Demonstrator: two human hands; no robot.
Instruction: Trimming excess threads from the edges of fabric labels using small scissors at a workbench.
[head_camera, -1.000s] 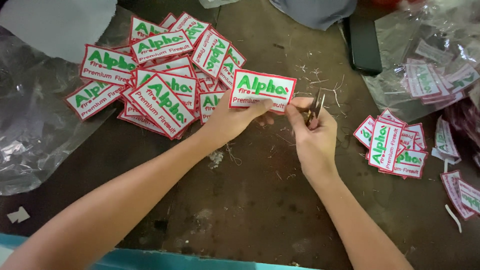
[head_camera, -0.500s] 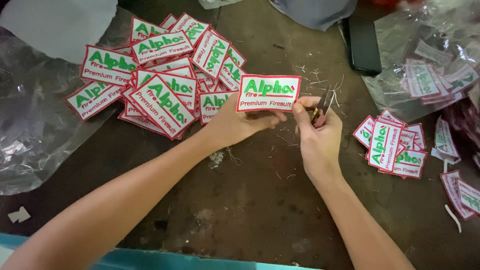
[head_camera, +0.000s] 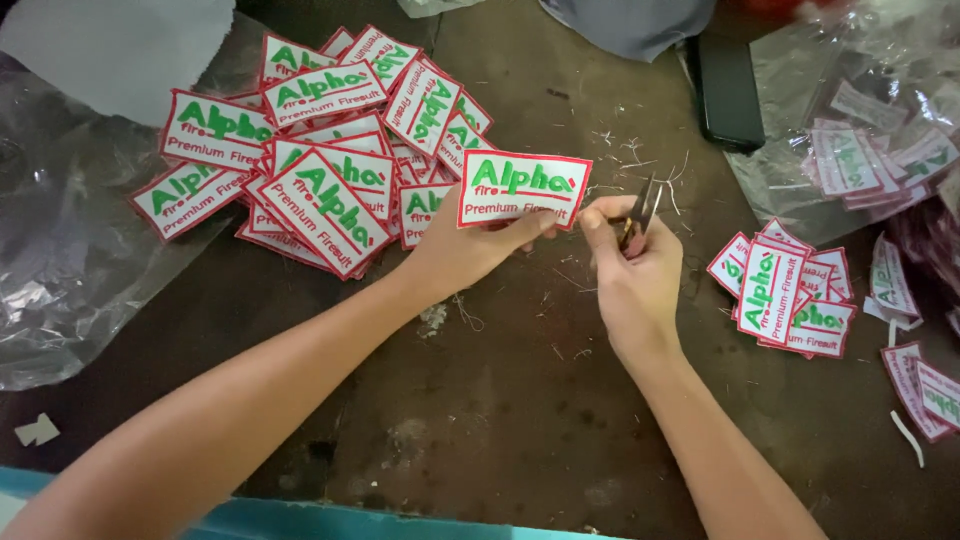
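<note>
Rectangular white embroidered patch with red border and green lettering, held face-up and nearly level above the dark table, gripped at its lower edge, small metal thread snips held upright just beside its right edge

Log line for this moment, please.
left hand: holds patch | right hand: holds snips beside patch edge | patch pile: left

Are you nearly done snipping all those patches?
Not nearly. The small pile by the right hand looks finished, with cut threads lying on the table. Right now the left hand holds one patch while the right holds snips at its edge. The big pile on the left looks still to do.
</note>
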